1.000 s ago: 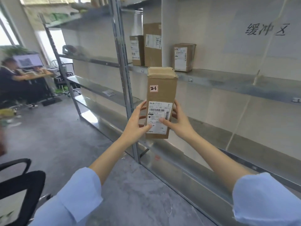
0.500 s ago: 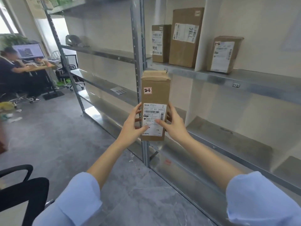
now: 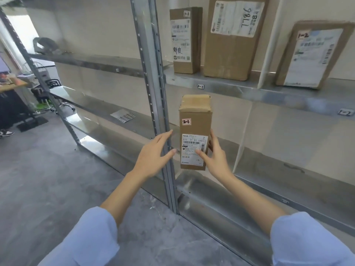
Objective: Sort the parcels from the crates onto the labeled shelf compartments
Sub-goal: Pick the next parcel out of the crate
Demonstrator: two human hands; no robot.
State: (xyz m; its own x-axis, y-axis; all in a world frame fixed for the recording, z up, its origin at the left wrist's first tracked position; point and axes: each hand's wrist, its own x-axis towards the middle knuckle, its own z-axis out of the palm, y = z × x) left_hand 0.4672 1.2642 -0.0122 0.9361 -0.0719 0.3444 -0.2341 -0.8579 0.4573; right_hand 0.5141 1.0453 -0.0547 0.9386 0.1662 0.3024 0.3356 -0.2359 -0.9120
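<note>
A tall brown parcel marked "2-1" with a white shipping label stands upright over the second metal shelf, just right of the grey upright post. My right hand grips its lower right side, thumb on the label and fingers behind. My left hand hovers in front of the post with straight fingers, a small gap away from the parcel. Whether the parcel's base rests on the shelf I cannot tell.
On the shelf above stand a "1-1" box, a larger box and a "1-2" box, over edge tags "1-1" and "1-2". A sheet of stickers lies on the left bay. A desk stands far left.
I have moved closer to the shelf and carried the parcel right, past the post, into the second level. My left hand has let go of it; only the right one holds it.
</note>
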